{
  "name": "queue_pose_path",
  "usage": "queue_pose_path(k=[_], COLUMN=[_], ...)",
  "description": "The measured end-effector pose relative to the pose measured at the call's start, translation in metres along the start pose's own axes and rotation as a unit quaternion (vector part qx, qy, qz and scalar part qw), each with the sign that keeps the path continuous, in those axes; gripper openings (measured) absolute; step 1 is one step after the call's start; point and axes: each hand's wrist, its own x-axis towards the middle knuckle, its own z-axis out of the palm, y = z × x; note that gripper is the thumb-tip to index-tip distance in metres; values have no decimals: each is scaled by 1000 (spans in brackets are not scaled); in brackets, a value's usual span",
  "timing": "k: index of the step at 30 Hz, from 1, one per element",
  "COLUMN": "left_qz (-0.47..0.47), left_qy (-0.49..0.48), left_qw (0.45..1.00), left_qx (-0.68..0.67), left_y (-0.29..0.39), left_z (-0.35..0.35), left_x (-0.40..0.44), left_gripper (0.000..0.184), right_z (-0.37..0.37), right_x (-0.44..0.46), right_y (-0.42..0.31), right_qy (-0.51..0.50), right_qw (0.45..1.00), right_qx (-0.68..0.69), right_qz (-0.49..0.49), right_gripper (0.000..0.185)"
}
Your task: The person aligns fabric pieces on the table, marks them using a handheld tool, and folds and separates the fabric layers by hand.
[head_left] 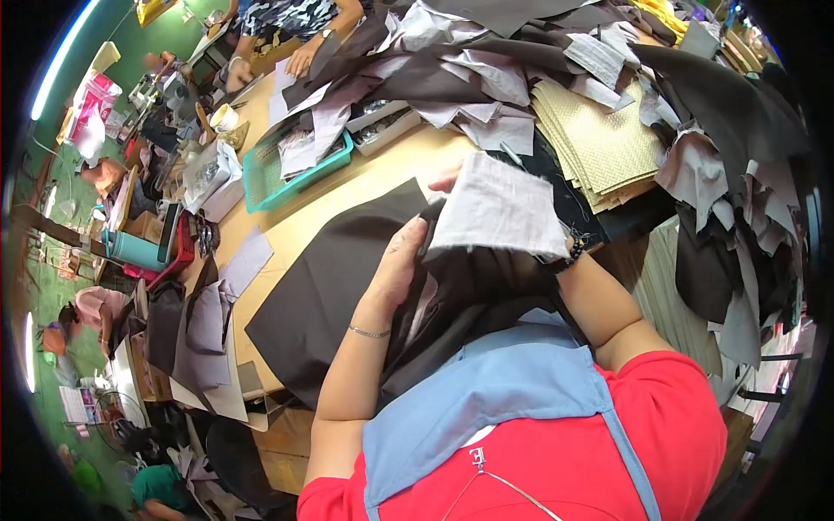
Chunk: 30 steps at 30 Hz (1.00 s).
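Dark brown fabric point(347, 269) is gathered between my hands and spreads over the table to the left. My left hand point(404, 252) has its fingers closed on the fabric's upper edge, thumb on top. A pale, frayed-edged cloth piece point(495, 208) lies over the fabric and covers most of my right hand. Only some fingertips of my right hand point(446, 179) show at the cloth's upper left edge; the rest is hidden. A dark beaded bracelet sits on the right wrist.
Beyond my hands are a teal basket point(252, 187), a white tray point(382, 130), a stack of gold textured sheets point(599, 148) and heaped dark and pale fabric point(486, 65). Another person's hand point(304, 59) rests at the table's far side. Scissors point(207, 236) lie left.
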Motion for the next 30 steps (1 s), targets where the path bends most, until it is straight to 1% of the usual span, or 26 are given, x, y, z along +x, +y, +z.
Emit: queue_pose_path(k=[2,3,5,6,7,8,9,10,11,13,14,15,17,18,19,20,21,22,23,24,25,26,27,29,30], left_qz=[4,9,19,21,35,49,63,55,50,36,-4,-38,-41,-18,6,23,45,75,106,106,142,148,155,49,-3], left_qy=[-70,-71,-73,-71,-55,-37,-20,-25,-31,-42,-96,-140,-81,-67,-53,14,72,91,110,107,132,133,134,19,-39], left_qw=[998,997,997,997,998,998,998,997,996,993,993,987,993,995,995,999,996,993,988,986,979,976,973,991,990], left_qx=[-6,5,27,2,7,10,13,52,70,107,65,69,70,74,79,46,39,3,-34,-64,-67,-88,-110,-126,-133], left_y=[-1,-4,-9,-7,-9,-13,-16,-4,-3,-8,-17,-18,-22,-27,-24,-25,-23,-23,-21,-20,-18,-17,-14,2,6], left_z=[-3,-6,-9,-7,-9,-13,-14,-3,3,16,15,14,18,7,1,0,-2,-8,-14,-21,-22,-23,-23,-19,-17], left_x=[1,3,5,4,5,7,8,3,2,1,4,4,4,7,9,7,4,5,6,3,4,4,3,1,1], left_gripper=[33,30,23,18,18,19,19,30,34,41,46,46,38,32,26,18,18,18,18,19,18,22,27,29,31], right_z=[1,-1,-10,-14,-11,-7,-7,-7,-7,-8,-14,-14,-11,-16,-21,-28,-34,-40,-43,-44,-44,-46,-51,-51,-51], right_x=[-12,-14,-21,-24,-24,-24,-26,-28,-31,-30,-24,-20,-15,-16,-18,-21,-25,-32,-37,-42,-44,-40,-39,-35,-40], right_y=[-7,-6,10,16,12,5,6,8,10,9,7,5,6,17,20,21,21,20,21,23,25,28,26,12,18], right_qy=[15,30,39,43,53,59,69,80,92,49,0,-6,-15,-18,2,22,42,46,84,121,159,166,144,98,79], right_qw=[993,985,951,925,984,997,995,992,988,984,813,799,771,725,710,694,676,672,644,613,581,653,677,723,717], right_qx=[90,138,288,360,159,-50,-69,-90,-110,-147,-559,-577,-613,-673,-683,-693,-701,-705,-731,-755,-777,-713,-693,-648,-641], right_qz=[77,103,110,113,63,9,-13,-35,-56,-87,-164,-167,-171,-146,-170,-195,-220,-223,-211,-198,-184,-193,-201,-217,-263], right_gripper=[47,47,47,48,49,50,48,47,46,42,38,38,37,39,39,39,39,40,38,36,34,36,36,37,39])
